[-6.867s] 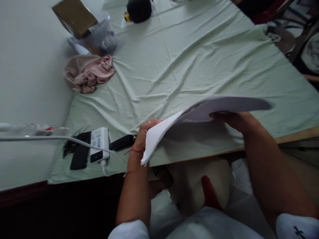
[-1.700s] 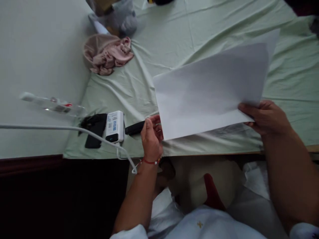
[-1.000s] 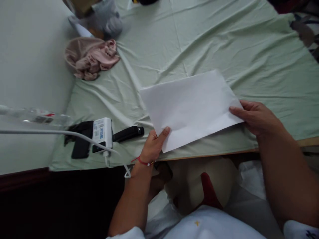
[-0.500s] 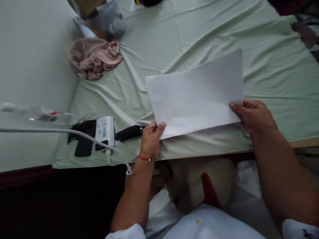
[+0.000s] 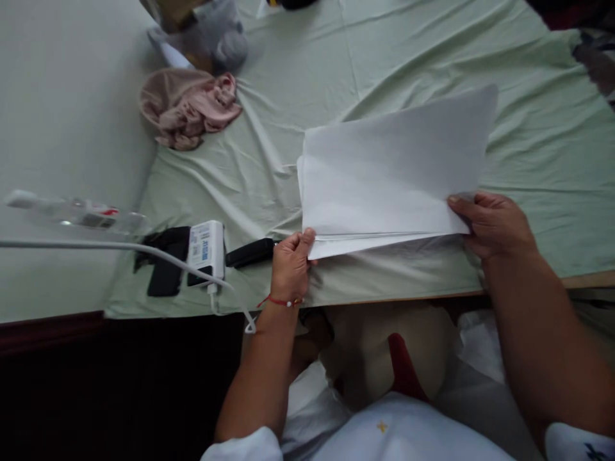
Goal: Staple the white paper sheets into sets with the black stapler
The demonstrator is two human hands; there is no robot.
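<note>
Several sheets of white paper [image 5: 389, 173] are held in a loose stack above the green cloth. My left hand [image 5: 291, 262] is closed on the stack's near left corner, thumb on top. At the near right corner, my right hand [image 5: 494, 221] pinches the sheets between thumb and fingers. The top sheet sits askew from those beneath, whose edges show along the left and near sides. Its far right corner curls up. A red string bracelet [image 5: 283, 301] circles my left wrist.
A black slim object [image 5: 250, 252], a white power strip [image 5: 206, 248] with a white cable [image 5: 120, 246], and a black phone [image 5: 166, 274] lie left of my left hand. A clear plastic bottle [image 5: 91, 214] is by the wall. Crumpled pink cloth [image 5: 192, 109] lies farther back on the green sheet [image 5: 269, 186].
The top sheet has shifted right and away against the ones below, so lower edges now show at left and front. Both hands keep their grip.
</note>
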